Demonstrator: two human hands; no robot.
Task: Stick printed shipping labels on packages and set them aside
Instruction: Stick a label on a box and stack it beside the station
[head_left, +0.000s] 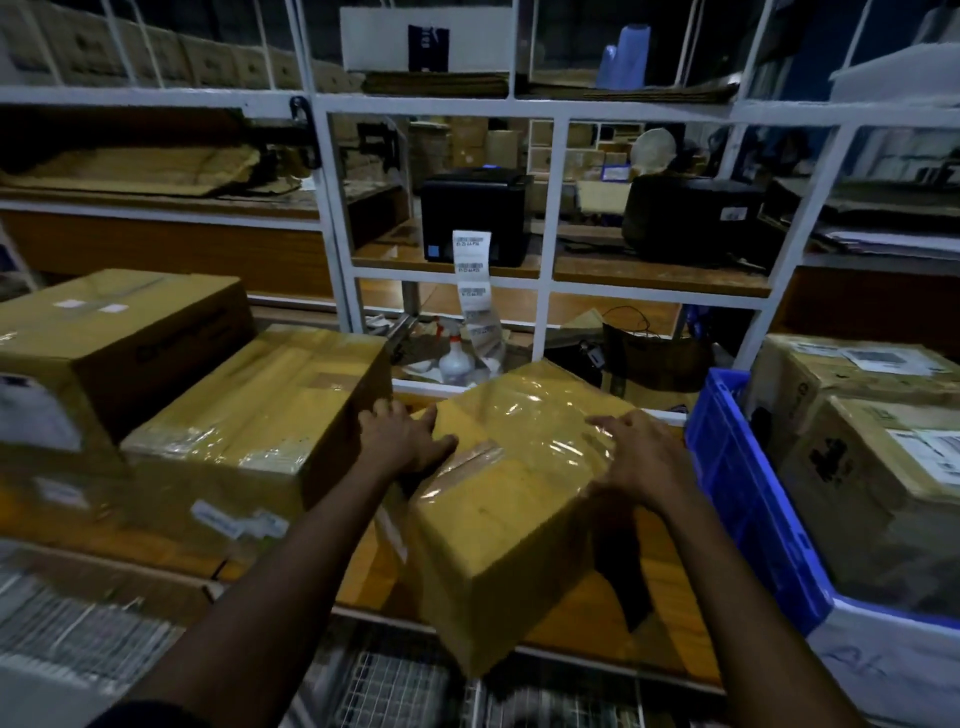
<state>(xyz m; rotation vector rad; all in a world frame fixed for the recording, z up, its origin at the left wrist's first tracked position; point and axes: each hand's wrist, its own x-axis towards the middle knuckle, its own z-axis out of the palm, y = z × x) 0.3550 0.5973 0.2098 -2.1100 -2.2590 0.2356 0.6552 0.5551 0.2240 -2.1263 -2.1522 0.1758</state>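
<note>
The tape-wrapped brown cardboard box (509, 509) sits tilted on the orange wooden worktop (363, 571). The left hand (402, 436) lies flat on its left edge with fingers spread, and the right hand (641, 457) is splayed over its right. Beyond, a white strip of printed labels (471, 270) hangs from a black printer (475, 213).

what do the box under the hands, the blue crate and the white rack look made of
The tan rectangular box under the left hand and right hand looks like matte cardboard; glossy clear tape or film on top glints and wrinkles. The blue open crate looks like smooth moulded plastic, its wall perforated. The white shelving frame seems painted metal.
</note>
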